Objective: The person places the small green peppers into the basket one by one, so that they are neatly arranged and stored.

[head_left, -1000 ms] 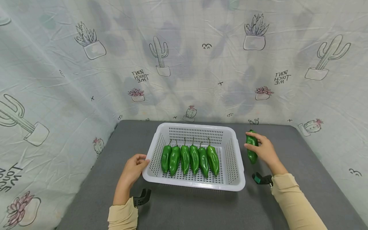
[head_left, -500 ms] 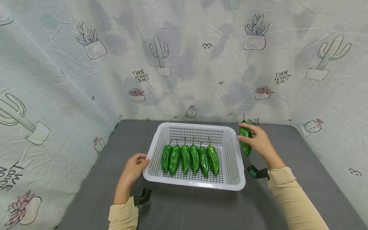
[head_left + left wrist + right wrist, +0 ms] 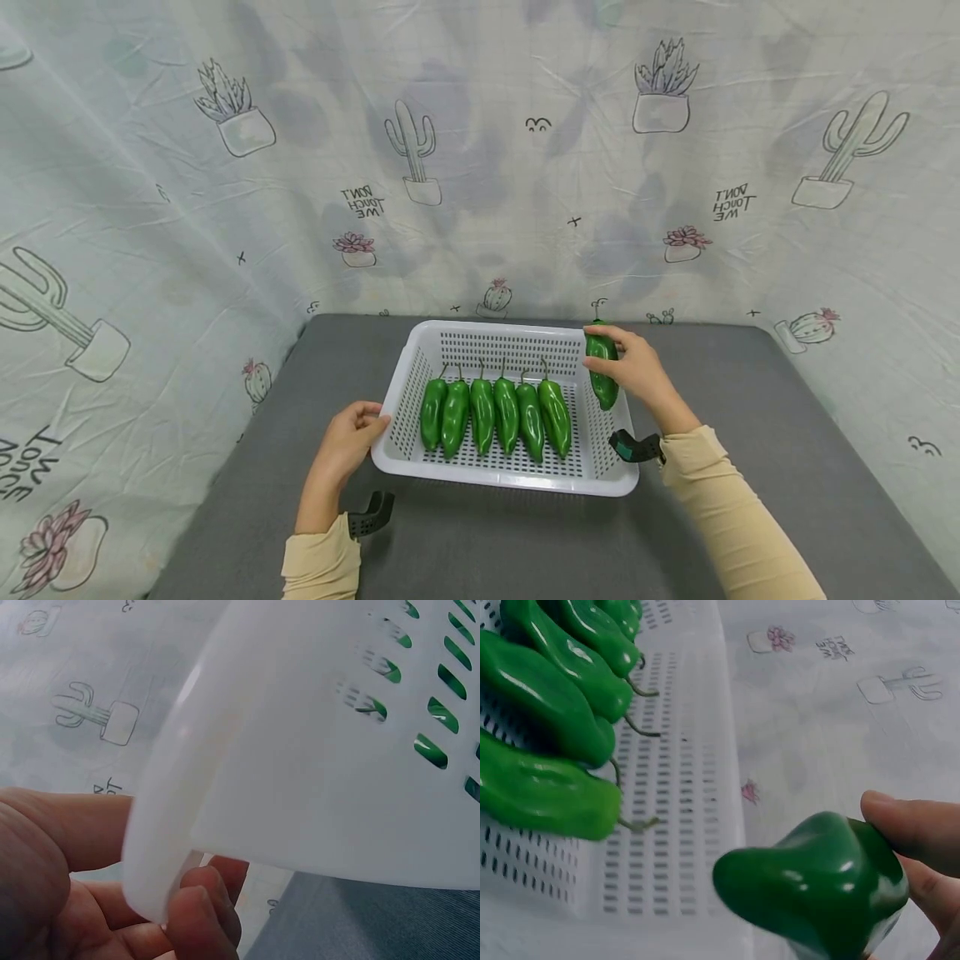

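Observation:
A white perforated plastic basket (image 3: 502, 482) stands on the table with several green peppers (image 3: 483, 417) lying side by side in it, stems toward the back. My left hand (image 3: 351, 440) grips the basket's left rim; in the left wrist view its fingers (image 3: 206, 907) curl under the rim. My right hand (image 3: 637, 371) pinches another green pepper (image 3: 602, 367) between thumb and fingers, stem up, over the basket's right end. The right wrist view shows this held pepper (image 3: 817, 881) from its tip end, beside the row of peppers (image 3: 544, 787).
A dark grey tabletop (image 3: 495, 542) lies under the basket. Behind and at the sides hangs a pale curtain (image 3: 480, 167) printed with cacti. A black wrist mount (image 3: 636, 447) on the right arm is near the basket's right rim.
My right hand has carried its pepper leftward, from beyond the right side of the basket to over its right end. My left hand and the peppers inside stay put.

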A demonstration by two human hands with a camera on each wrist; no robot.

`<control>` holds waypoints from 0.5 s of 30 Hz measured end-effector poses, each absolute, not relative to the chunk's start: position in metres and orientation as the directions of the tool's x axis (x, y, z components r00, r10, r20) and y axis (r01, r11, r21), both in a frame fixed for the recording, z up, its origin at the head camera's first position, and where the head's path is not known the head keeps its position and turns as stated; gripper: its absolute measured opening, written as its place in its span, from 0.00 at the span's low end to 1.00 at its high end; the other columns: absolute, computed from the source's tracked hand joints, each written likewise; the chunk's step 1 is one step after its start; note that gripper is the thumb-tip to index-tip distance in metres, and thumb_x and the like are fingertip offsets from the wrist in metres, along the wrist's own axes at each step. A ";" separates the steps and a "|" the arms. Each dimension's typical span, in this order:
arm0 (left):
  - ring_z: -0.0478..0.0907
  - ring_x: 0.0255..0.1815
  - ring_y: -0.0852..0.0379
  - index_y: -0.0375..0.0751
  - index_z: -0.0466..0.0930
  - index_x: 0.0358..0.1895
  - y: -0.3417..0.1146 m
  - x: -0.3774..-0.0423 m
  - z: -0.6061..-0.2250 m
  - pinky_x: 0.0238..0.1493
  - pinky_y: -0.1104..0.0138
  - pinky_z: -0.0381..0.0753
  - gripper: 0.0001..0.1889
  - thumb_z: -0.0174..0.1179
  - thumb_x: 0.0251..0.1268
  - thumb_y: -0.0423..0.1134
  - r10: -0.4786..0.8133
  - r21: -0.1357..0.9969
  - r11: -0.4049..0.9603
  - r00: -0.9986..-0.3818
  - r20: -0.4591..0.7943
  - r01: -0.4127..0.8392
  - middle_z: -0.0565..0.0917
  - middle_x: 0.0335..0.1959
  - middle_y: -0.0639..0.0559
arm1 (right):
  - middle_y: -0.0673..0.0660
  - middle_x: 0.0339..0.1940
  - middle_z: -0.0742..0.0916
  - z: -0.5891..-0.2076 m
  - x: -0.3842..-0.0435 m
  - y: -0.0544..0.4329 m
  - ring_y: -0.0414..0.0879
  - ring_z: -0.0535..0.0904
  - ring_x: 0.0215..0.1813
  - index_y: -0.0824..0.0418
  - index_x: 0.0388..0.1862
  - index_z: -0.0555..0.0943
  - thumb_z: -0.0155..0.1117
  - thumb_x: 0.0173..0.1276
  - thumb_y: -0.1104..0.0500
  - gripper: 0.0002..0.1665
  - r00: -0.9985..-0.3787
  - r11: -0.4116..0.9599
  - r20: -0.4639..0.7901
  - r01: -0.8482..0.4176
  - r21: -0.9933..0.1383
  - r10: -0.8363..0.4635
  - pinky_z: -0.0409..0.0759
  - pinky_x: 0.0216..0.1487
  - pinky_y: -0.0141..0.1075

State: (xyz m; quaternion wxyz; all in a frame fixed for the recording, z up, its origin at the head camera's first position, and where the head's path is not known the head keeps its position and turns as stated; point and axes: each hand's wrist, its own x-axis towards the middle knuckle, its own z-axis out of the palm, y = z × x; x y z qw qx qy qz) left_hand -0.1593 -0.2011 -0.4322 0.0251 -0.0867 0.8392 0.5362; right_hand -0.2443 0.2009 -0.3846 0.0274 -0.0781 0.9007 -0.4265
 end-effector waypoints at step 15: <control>0.80 0.33 0.54 0.27 0.71 0.55 -0.201 -0.160 -0.433 0.30 0.65 0.75 0.16 0.54 0.68 0.34 -0.125 0.892 0.420 -0.984 -0.124 -0.166 0.82 0.39 0.36 | 0.67 0.60 0.78 -0.404 -0.241 0.168 0.57 0.80 0.42 0.57 0.64 0.74 0.68 0.61 0.55 0.31 -0.982 0.769 -0.034 -0.124 -0.627 -0.186 0.77 0.33 0.42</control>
